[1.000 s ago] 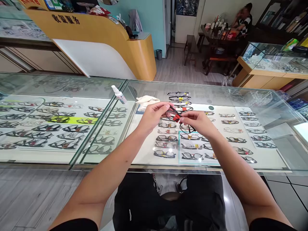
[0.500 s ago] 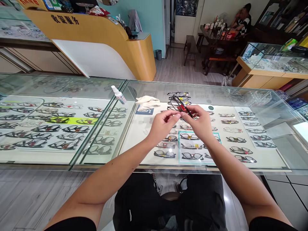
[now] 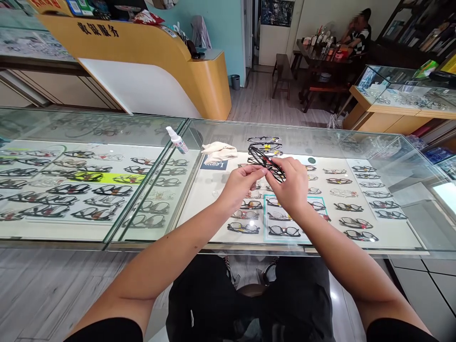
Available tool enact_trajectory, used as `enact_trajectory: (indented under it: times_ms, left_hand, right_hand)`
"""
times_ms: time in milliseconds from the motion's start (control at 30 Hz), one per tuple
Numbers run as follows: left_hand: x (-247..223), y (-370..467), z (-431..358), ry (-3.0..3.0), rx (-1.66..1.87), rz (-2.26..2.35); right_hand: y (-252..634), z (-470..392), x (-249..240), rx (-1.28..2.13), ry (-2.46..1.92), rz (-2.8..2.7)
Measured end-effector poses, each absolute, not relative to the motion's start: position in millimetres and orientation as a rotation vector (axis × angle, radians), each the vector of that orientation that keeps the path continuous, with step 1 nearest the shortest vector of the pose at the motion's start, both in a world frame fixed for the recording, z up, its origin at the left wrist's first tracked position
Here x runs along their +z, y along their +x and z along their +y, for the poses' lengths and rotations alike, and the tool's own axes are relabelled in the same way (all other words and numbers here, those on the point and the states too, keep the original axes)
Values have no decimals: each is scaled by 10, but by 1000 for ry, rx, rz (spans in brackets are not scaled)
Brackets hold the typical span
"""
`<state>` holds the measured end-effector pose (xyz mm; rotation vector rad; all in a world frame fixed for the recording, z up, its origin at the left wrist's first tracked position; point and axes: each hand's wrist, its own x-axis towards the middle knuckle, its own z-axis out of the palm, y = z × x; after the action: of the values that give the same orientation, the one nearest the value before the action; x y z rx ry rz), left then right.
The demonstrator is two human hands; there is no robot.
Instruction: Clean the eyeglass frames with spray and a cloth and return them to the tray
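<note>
Above the glass counter, a pair of black-framed eyeglasses (image 3: 257,154) is held tilted in front of me. My right hand (image 3: 291,183) is closed around the far right part of it, with the thumb on the near side. My left hand (image 3: 241,184) has thumb and forefinger pinched at the glasses' near edge, touching my right thumb. Fingers cover part of the frame. Beyond my left hand, a crumpled cream cloth (image 3: 219,151) lies on the countertop, and a white spray bottle (image 3: 177,139) is on the glass farther left.
Rows of eyeglasses (image 3: 284,231) show through the glass showcase (image 3: 199,232). Behind it stands a curved wooden service counter (image 3: 210,85). A bench (image 3: 283,71), a dark table (image 3: 309,50) and a seated person (image 3: 359,38) are at the back. Another showcase (image 3: 399,114) stands right.
The eyeglasses have turned in my hands, so their frame front and lenses now face me more. My right hand has shifted slightly left; cloth and bottle stay in place.
</note>
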<state>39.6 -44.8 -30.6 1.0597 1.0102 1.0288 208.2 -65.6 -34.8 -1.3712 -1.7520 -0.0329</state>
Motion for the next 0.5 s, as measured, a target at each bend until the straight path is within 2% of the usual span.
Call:
enact_trajectory:
  times_ms: [200,367,500]
  left_hand:
    - [-306,432,-431,932,1032,950]
    - [-307,346,-315,1138,1201,1034]
    - [-267,189,-213,1441,1347,1140]
  right_hand:
    - [2060,-671,-337,-122,-1372,-1849]
    - [2073,-705,-218,92,-1278,-1788]
    - [2234,-620,-145,253,-1273,-1505]
